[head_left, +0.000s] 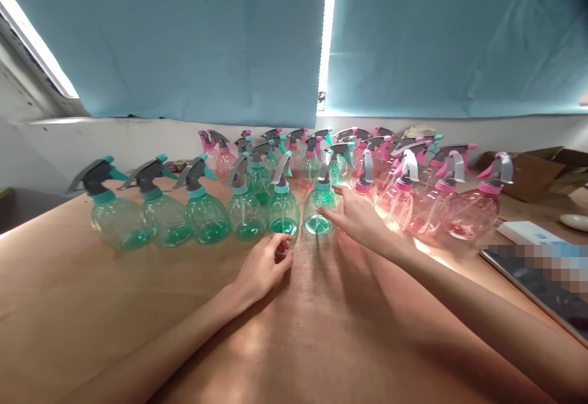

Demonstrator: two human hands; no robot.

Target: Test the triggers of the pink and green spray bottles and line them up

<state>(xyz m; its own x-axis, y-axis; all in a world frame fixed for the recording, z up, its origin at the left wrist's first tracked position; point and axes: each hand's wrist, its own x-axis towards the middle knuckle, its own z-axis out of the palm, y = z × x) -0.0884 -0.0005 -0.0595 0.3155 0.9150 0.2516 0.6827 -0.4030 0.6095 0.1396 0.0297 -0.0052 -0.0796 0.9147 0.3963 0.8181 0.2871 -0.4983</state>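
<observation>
Several green spray bottles with grey triggers stand in a row on the brown table (92, 306), and several pink ones stand to their right. My right hand (356, 214) reaches forward, its fingers spread around the side of the rightmost green spray bottle (318, 208). My left hand (264, 266) rests on the table just in front of another green bottle (282, 208), fingers loosely curled with nothing in them.
More green and pink bottles crowd the back of the table near the white wall. A cardboard box (533, 174) sits at the far right, with a white box (528, 232) and a dark flat device (546, 294) at the right edge. Blue curtains hang behind.
</observation>
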